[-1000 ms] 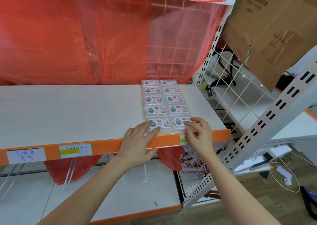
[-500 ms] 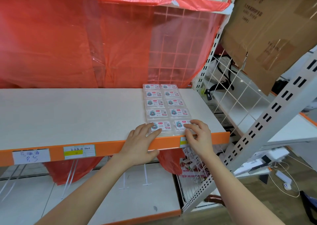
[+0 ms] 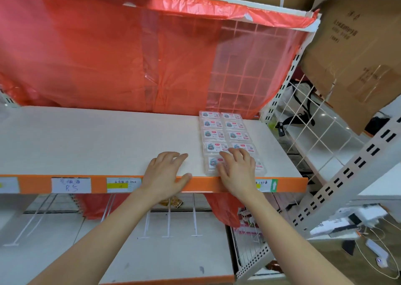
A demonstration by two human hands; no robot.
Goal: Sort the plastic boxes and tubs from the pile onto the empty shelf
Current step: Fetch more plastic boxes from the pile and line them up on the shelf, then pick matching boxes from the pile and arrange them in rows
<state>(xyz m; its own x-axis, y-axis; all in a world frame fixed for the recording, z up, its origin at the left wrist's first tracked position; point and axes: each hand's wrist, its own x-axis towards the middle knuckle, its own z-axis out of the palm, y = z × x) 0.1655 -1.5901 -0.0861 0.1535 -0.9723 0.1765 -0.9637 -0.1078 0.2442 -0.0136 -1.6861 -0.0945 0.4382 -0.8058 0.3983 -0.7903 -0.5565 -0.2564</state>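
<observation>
While ten boxes [image 3: 223,132] already lie flat in two columns of five at the right end of the shelf [image 3: 97,145], most of the board to their left is bare, so I judge the sorting to be at an early stage. The pile is out of view, so how much is left cannot be told.

The right hand [image 3: 237,169] lies over the front pair of boxes, fingers spread and gripping nothing, probably squaring them up. The left hand [image 3: 166,171] rests open on the board just beside them, thumb over the orange front edge.

Each box has a white label with a cartoon figure and a red badge, its print too small to read. On the edge strip, a handwritten tag [image 3: 71,185] seems to read "8.5", a yellow-striped tag [image 3: 123,183] is illegible, and another tag [image 3: 268,185] shows a green arrow. The print on the carton [image 3: 355,52] above is unreadable.
</observation>
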